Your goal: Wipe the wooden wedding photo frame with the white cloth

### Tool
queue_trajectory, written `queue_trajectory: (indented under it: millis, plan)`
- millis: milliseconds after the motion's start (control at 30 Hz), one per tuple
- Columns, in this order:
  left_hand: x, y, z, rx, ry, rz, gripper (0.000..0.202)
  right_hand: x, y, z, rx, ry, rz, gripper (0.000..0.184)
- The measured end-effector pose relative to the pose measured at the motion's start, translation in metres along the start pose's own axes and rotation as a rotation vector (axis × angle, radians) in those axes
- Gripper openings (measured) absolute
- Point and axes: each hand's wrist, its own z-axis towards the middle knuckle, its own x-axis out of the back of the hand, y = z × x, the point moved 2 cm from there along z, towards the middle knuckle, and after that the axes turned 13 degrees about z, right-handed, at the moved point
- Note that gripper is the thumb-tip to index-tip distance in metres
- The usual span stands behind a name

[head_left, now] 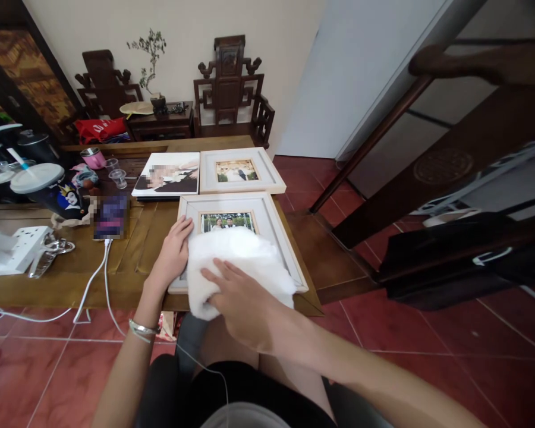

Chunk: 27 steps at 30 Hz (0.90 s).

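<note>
A light wooden picture frame with a photo lies flat near the front edge of a low wooden table. A white fluffy cloth covers its lower half. My right hand lies flat on the cloth, fingers stretched out and pressing it down. My left hand rests on the frame's left edge, fingers bent over it, a bracelet on the wrist. A second framed photo and an unframed print lie farther back.
A phone with white charging cables, a white power strip, cups and small clutter fill the table's left side. Carved dark chairs stand at the wall. Dark wooden furniture looms right over red floor tiles.
</note>
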Motion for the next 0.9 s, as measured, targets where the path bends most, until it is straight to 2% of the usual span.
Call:
queue_trajectory:
  millis: [167, 267, 367, 467, 667, 733, 800, 900]
  plan:
    - [-0.002, -0.003, 0.000, -0.035, 0.007, 0.016, 0.043, -0.002, 0.019, -0.059, -0.131, 0.224, -0.014, 0.031]
    - [-0.003, -0.004, 0.000, -0.055, 0.006, 0.028, 0.043, -0.001, 0.038, -0.094, -0.203, 0.285, -0.089, 0.032]
    - [-0.003, -0.004, 0.000, -0.086, 0.006, 0.033, 0.044, 0.000, 0.055, -0.111, -0.239, 0.347, -0.159, 0.037]
    - [-0.003, -0.005, 0.000, -0.099, 0.003, 0.040, 0.044, 0.006, 0.072, -0.102, -0.267, 0.370, -0.196, 0.038]
    - [-0.003, -0.005, 0.001, -0.086, 0.006, 0.042, 0.045, 0.040, 0.112, -0.044, -0.388, 0.333, -0.218, 0.040]
    - [-0.003, -0.005, 0.001, -0.062, 0.024, 0.039, 0.046, 0.047, 0.120, -0.034, -0.389, 0.339, -0.229, 0.041]
    - [-0.005, -0.004, 0.000, -0.034, 0.046, 0.044, 0.047, 0.045, 0.121, -0.034, -0.355, 0.347, -0.251, 0.041]
    - [-0.006, -0.002, 0.000, -0.017, 0.066, 0.050, 0.046, 0.029, 0.108, -0.055, -0.283, 0.367, -0.254, 0.036]
